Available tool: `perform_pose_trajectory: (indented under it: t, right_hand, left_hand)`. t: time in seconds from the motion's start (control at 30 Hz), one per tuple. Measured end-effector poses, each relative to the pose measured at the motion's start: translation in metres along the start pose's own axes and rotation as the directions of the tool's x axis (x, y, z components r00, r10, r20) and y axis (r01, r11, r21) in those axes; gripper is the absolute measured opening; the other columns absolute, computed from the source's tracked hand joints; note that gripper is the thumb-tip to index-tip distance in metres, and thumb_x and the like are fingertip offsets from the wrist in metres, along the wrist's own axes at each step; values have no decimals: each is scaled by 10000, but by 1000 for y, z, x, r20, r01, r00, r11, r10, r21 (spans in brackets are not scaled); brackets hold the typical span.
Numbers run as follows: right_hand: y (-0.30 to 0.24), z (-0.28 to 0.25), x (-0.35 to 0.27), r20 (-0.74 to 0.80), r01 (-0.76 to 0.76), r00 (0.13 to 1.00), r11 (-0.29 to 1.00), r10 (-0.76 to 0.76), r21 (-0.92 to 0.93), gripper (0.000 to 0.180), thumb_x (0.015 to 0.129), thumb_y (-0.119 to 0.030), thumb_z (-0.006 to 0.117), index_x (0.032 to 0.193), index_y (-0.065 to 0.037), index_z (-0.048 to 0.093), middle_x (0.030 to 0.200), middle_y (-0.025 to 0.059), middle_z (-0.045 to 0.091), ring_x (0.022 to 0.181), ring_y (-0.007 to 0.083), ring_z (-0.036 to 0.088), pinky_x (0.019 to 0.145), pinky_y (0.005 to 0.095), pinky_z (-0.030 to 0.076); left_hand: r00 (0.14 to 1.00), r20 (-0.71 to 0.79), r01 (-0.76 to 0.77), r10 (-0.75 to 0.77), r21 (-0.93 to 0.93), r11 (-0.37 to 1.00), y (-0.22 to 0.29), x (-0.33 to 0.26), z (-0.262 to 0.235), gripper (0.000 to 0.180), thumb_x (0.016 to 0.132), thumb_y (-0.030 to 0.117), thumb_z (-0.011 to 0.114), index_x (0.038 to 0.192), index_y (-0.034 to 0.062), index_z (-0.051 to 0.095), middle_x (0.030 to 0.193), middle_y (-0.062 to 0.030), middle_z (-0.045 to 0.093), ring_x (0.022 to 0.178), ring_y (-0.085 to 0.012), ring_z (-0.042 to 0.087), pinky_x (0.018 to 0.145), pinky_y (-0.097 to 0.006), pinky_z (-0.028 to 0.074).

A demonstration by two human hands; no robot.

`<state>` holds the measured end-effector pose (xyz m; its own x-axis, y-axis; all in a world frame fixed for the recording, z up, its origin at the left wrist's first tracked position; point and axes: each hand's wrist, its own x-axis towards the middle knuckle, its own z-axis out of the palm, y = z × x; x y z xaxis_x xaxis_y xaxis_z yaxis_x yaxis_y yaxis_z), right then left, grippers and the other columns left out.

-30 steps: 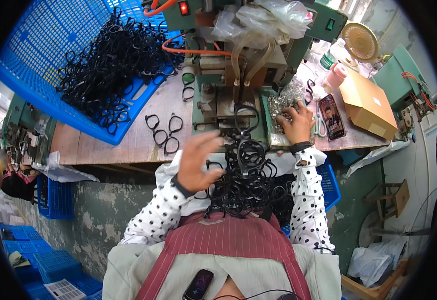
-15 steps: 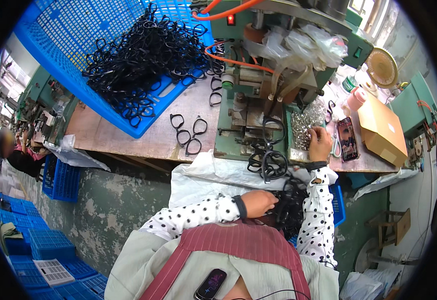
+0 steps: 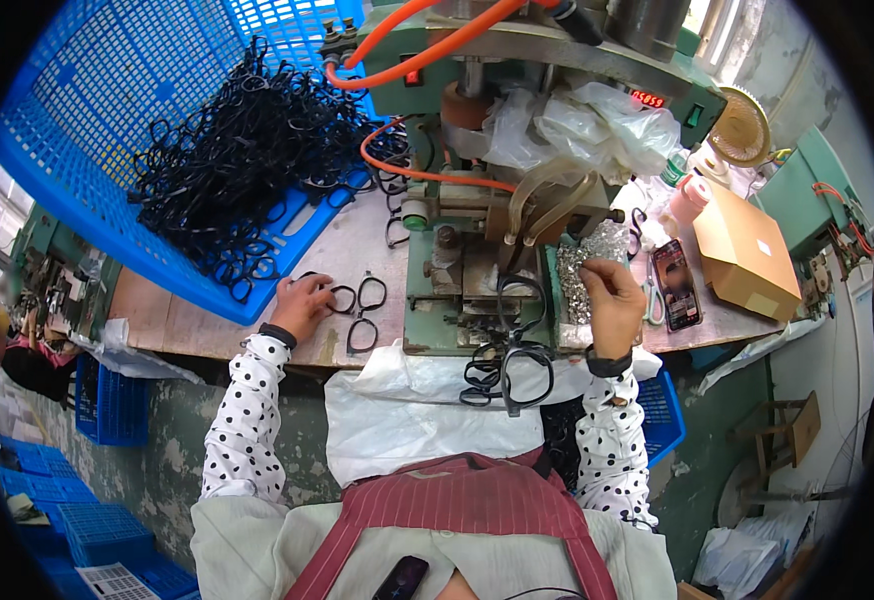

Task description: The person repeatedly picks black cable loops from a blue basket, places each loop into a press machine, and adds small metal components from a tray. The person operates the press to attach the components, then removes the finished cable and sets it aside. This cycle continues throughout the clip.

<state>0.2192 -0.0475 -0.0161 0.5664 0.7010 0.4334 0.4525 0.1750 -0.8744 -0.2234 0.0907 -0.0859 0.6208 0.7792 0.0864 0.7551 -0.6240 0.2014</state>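
Note:
My left hand is on the table with its fingers closed around the near end of a black eyeglass frame; part of that frame is hidden under the fingers. Beside it lies another black eyeglass frame. My right hand hovers over a tray of small shiny metal parts, thumb and fingertips pinched together; whatever is between them is too small to make out. Between my hands, more black eyeglass frames hang at the front of a green press machine.
A big blue basket heaped with black eyeglass frames stands at the left. Right of the tray are scissors, a phone, a cardboard box and a pink bottle. White sheeting drapes below the machine.
My left hand has moved from the dark pile at my lap out to the eyeglass frames on the table at the left. My right hand stays by the metal parts, slightly raised, fingers pinched.

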Motion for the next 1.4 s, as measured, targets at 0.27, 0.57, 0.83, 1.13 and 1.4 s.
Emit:
perform_pose_trajectory:
  t: [0.27,0.57,0.83,1.13,1.4]
  right_hand:
    - [-64,21,-12,222,81,970,992,-101,96,164,764,17,693,921,-4,731,867,116,706,826,206,647,748,297,488]
    - [-78,54,-16,193,-161,974,956,115,244,440,741,0,710,1119,21,484,784,136,685,670,124,610,613,243,462]
    - [-68,59,-18,132,-68,990,976,41,206,457,744,3,721,1122,15,464,752,99,669,592,69,517,558,223,416]
    - [-55,67,-23,48,-53,998,924,38,378,551,722,0,747,1195,4,465,858,91,679,653,125,572,615,244,450]
    - [62,-31,22,-81,-40,997,812,-10,-583,372,749,-177,767,1082,-109,617,925,117,701,845,312,645,742,417,487]
  left_hand:
    - [792,-420,87,-442,-639,764,55,34,-11,150,991,138,512,1101,41,546,870,-37,583,719,-89,541,646,-226,451]
    - [594,-788,-602,161,-303,739,181,40,-61,321,736,-94,582,1026,40,549,978,-116,641,843,-269,582,814,-395,457]
    - [685,-675,-361,-273,-641,678,225,67,-104,249,874,9,590,1122,-8,609,959,-115,655,828,-232,646,808,-334,491]
    - [581,-684,-780,442,-311,543,224,56,-85,404,795,-7,603,1195,48,600,1081,-118,664,948,-311,629,890,-430,477]
    - [523,-583,-817,622,-135,560,244,64,-43,450,767,7,606,1216,35,591,1253,-125,597,1062,-300,597,972,-453,470]
